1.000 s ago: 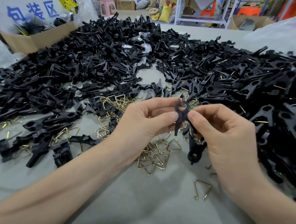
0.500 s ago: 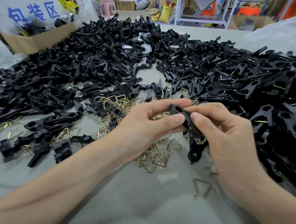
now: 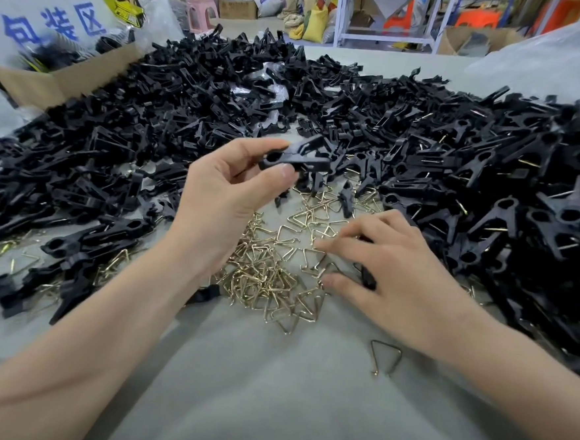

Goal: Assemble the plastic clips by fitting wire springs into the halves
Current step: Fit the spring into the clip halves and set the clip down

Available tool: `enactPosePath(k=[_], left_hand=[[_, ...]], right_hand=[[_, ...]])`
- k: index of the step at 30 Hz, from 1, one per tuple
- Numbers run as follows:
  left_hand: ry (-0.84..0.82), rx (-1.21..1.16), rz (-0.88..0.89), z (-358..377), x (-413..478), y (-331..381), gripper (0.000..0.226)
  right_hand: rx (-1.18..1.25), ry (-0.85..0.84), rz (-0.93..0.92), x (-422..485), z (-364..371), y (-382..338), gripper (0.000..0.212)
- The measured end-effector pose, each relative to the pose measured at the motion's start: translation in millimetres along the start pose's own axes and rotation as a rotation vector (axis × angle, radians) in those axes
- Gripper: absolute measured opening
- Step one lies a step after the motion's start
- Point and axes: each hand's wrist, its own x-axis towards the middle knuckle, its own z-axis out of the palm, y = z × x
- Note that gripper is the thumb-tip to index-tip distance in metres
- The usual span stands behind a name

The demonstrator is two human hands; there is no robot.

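Our right hand has dropped to the near springs, grip unclear; our left hand pinches the clip. Tangled springs may lift in clumps.

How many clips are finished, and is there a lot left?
Done: a big heap of clips on the right, with wire ends poking out. In hand: the left hand holds a black piece with no spring that I can see, and the right hand touches the springs. Left: a huge heap of loose halves at the back and left, so plenty remains.
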Motion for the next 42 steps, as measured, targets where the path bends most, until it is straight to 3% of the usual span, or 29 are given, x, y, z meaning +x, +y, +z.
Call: enactPosePath(k=[11, 17, 20, 23, 27, 30, 35, 42], left_hand=[[-0.075, 0.111, -0.001, 12.6, -8.5, 0.3, 0.033], [-0.111, 0.122, 0.005, 13.8, -10.7, -3.0, 0.031], [-0.124, 0.165, 0.011, 15.3, -11.3, -5.6, 0.028], [-0.14, 0.167, 0.024, 15.8, -13.1, -6.6, 0.026], [-0.166, 0.163, 0.02, 16.5, -14.8, -5.9, 0.026], [-0.167, 0.323, 0.037, 15.9, -12.1, -7.0, 0.032], [-0.208, 0.371, -0.005, 14.6, -11.8, -11.0, 0.029], [-0.271, 0.277, -0.015, 19.1, -15.4, -12.2, 0.027]], right_hand=[[-0.031, 0.12, -0.075, -1.2, 2.9, -10.0, 0.016], [-0.056, -0.026, -0.003, 1.8, -12.3, -6.7, 0.004], [-0.072, -0.047, -0.051, 1.4, -9.5, -4.2, 0.004], [0.133, 0.11, -0.026, 2.8, -7.9, -1.2, 0.01], [0.531, 0.382, 0.15, 2.8, -5.5, 4.9, 0.02], [0.948, 0.392, 0.219, 3.7, -4.8, 7.3, 0.025], [1.305, 0.45, 0.316, 7.4, -10.6, 11.8, 0.014], [1.402, 0.373, 0.407, 6.8, -11.4, 9.1, 0.007]])
